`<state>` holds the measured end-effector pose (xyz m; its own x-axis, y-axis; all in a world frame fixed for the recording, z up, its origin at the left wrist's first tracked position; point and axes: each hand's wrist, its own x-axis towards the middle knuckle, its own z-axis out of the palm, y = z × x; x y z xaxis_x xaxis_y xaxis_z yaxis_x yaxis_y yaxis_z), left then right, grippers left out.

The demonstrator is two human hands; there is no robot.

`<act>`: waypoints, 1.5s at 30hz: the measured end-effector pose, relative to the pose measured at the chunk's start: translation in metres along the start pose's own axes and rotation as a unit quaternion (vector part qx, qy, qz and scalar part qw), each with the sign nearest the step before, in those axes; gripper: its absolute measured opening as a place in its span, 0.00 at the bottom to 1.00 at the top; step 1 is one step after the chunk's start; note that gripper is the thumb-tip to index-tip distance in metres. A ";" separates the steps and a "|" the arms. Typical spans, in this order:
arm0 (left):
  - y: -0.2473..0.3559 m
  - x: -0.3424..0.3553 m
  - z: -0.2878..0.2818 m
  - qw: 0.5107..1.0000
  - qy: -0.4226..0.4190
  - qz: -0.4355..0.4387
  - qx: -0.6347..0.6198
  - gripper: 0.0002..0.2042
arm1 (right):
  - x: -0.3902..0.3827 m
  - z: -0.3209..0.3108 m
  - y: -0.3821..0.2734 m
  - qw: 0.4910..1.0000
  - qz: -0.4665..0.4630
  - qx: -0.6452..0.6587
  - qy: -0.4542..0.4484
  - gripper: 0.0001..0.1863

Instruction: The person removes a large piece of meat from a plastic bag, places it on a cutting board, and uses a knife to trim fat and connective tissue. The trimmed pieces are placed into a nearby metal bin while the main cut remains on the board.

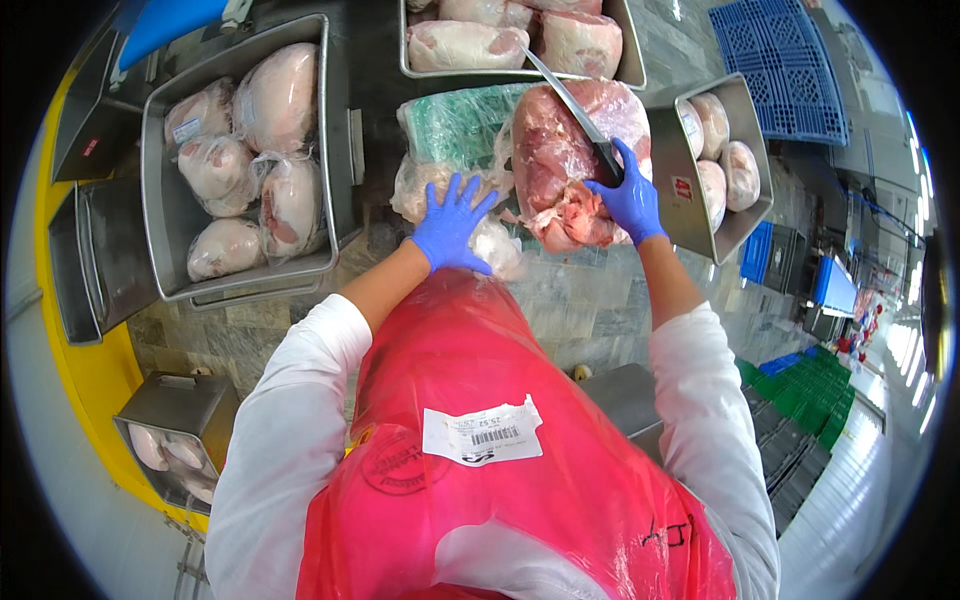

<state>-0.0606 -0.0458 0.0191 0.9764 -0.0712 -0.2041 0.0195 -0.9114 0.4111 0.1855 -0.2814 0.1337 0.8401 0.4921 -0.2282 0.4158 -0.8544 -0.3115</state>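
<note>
In my blue-gloved right hand point(634, 203) is a long knife point(568, 97), held by its black handle. Its blade slants over a large piece of raw meat point(545, 140), pointing away and to the left. Loose reddish flesh point(572, 218) shows at the meat's near end. My left hand point(446, 232), also in a blue glove, lies with fingers spread on crumpled clear plastic wrap point(497, 252), left of the meat. Beyond that hand, more clear film covers a green, flat-looking surface point(455, 122). What lies beneath the wrap under my palm is hidden.
Steel bins holding wrapped meat stand at the left point(150, 200), far side point(405, 60) and right point(680, 215). A smaller steel container point(205, 405) sits lower left. Blue plastic crates or pallets point(780, 70) are at the far right. A red plastic apron point(450, 350) covers my front.
</note>
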 end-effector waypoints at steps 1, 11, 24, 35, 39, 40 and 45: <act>-0.005 0.000 -0.002 1.000 -0.021 -0.001 0.005 0.69 | 0.003 -0.003 -0.008 1.000 0.006 0.002 -0.005 0.53; 0.007 0.008 0.008 0.999 -0.004 -0.042 0.025 0.55 | 0.000 -0.004 -0.007 1.000 0.004 0.011 0.002 0.54; 0.054 -0.006 0.061 0.977 0.069 0.185 0.082 0.35 | 0.000 -0.002 0.000 1.000 -0.017 0.016 0.014 0.53; 0.059 0.021 0.031 0.996 0.018 0.087 -0.025 0.23 | -0.001 -0.007 -0.004 1.000 -0.004 0.021 0.000 0.51; 0.013 -0.003 0.014 0.969 0.212 -0.061 -0.108 0.30 | -0.003 -0.007 -0.004 1.000 0.006 0.029 0.000 0.51; 0.003 -0.001 0.015 0.954 0.252 -0.120 -0.108 0.32 | -0.004 -0.009 -0.005 0.999 0.016 0.028 -0.005 0.51; -0.035 0.027 0.069 0.846 0.312 -0.276 -0.333 0.33 | 0.002 -0.012 -0.017 1.000 -0.002 0.020 -0.001 0.51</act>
<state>-0.0497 -0.0439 -0.0626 0.6987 0.7077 -0.1052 0.4239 -0.2910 0.8577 0.1845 -0.2683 0.1497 0.8376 0.4956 -0.2298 0.4045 -0.8454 -0.3488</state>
